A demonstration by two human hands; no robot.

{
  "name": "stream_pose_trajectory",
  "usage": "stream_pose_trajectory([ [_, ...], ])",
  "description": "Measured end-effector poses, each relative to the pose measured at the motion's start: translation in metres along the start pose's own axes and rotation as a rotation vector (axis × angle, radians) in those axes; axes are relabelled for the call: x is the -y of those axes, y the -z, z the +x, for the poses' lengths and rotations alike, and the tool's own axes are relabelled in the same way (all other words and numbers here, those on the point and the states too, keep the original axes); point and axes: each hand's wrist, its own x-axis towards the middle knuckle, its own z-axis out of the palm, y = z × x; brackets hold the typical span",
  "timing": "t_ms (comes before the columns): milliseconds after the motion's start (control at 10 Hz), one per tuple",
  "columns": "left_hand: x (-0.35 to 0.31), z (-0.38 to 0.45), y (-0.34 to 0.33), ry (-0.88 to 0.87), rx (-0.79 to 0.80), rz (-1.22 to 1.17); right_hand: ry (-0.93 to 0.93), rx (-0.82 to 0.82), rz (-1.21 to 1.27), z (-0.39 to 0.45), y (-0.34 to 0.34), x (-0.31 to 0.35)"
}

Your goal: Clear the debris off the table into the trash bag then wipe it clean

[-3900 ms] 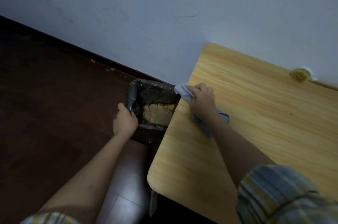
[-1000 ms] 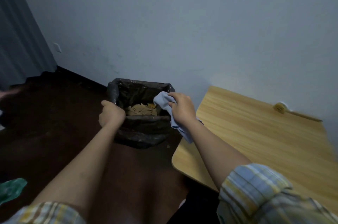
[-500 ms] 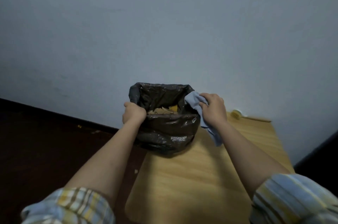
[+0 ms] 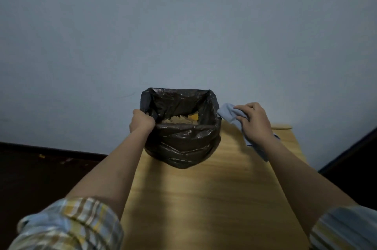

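A pale blue-grey wall (image 4: 183, 25) fills the upper half of the frame; a dark floor (image 4: 40, 178) occupies the lower left. A light wooden table (image 4: 204, 198) runs up the centre from the bottom edge toward the wall. At mid-frame the black trash bag (image 4: 183, 143) sits with its mouth open over the far part of the table; whether its base touches the tabletop cannot be told. Tan and yellow debris (image 4: 183, 120) lies inside it. The left hand (image 4: 141, 121), just left of centre, grips the bag's left rim with curled fingers. The right hand (image 4: 255, 121), right of centre, clutches a light blue cloth (image 4: 228, 114), which touches the bag's right rim and trails below the wrist. Plaid sleeves (image 4: 69, 227) occupy the bottom corners.
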Motion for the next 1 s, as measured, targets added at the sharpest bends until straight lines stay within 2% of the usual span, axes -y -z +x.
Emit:
stream_pose_trajectory([
  [100, -0.010, -0.003, -0.012, 0.032, -0.035, 0.017, 0.039, 0.041, -0.070, 0.005, 0.000, -0.024],
  [200, -0.024, -0.025, -0.030, -0.268, -0.244, 0.240, 0.102, 0.093, -0.177, 0.007, 0.002, -0.050],
  [300, -0.051, -0.063, -0.059, -0.697, -0.348, 0.295, 0.182, 0.078, -0.226, 0.007, 0.012, -0.073],
  [400, -0.084, -0.104, -0.103, -0.941, -0.277, 0.356, 0.210, 0.035, -0.186, 0.005, 0.014, -0.101],
  [500, -0.101, -0.132, -0.152, -1.023, -0.091, 0.435, -0.024, 0.339, -0.224, -0.004, 0.006, -0.133],
  [600, -0.109, -0.144, -0.203, -1.066, 0.145, 0.514, -0.127, 0.316, -0.150, -0.015, -0.003, -0.162],
  [700, -0.104, -0.149, -0.240, -1.102, 0.380, 0.565, -0.063, 0.261, -0.157, -0.027, -0.017, -0.177],
  [800, -0.096, -0.147, -0.270, -1.115, 0.467, 0.716, -0.086, 0.494, -0.284, -0.035, -0.033, -0.194],
  [1000, -0.107, -0.145, -0.269, -1.045, 0.544, 0.887, -0.174, 0.648, -0.363, -0.019, -0.027, -0.183],
])
